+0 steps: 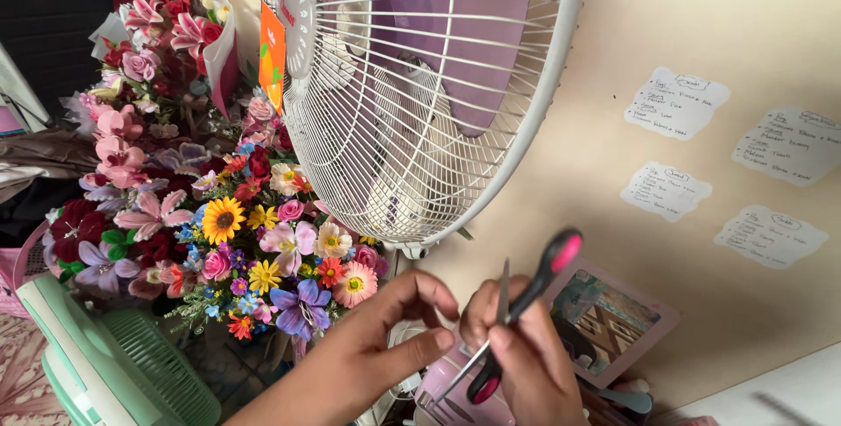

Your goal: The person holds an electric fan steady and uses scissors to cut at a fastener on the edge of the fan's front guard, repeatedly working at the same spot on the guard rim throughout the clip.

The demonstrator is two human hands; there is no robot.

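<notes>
Head view | our right hand (526, 365) clamped on black-and-pink scissors (517, 312), blades open, tips toward the left hand | left hand (385, 347) beside it, fingers curled, empty | advice: keep left fingertips clear of blades | white fan (420, 93) above both hands

Both your hands are bare, no gloves, rings or watch showing. Your left hand (394, 338) comes with a bare forearm, no sleeve; your right hand (526, 356) shows short plain nails.
</notes>
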